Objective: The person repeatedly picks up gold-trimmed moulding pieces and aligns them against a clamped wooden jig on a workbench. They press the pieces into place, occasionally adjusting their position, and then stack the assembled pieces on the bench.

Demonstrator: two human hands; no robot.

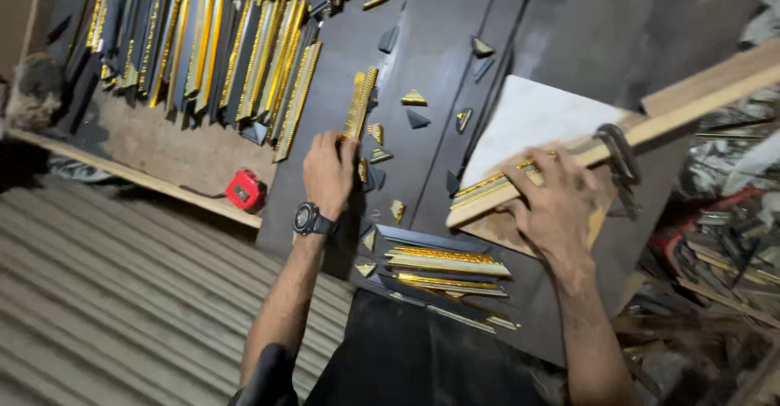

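Your left hand (327,170) pinches the gold moulding strip (359,104), long axis pointing away from the clamp (619,156); your right hand (556,199) presses spread beside it.

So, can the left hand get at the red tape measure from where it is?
Probably yes: the red tape measure lies uncovered just beside the left hand, though that hand already holds a gold moulding strip.

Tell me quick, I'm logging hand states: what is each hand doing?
Left hand: closed on a gold moulding strip.
Right hand: open, fingers pressing gold-and-black strips against the wooden rail.
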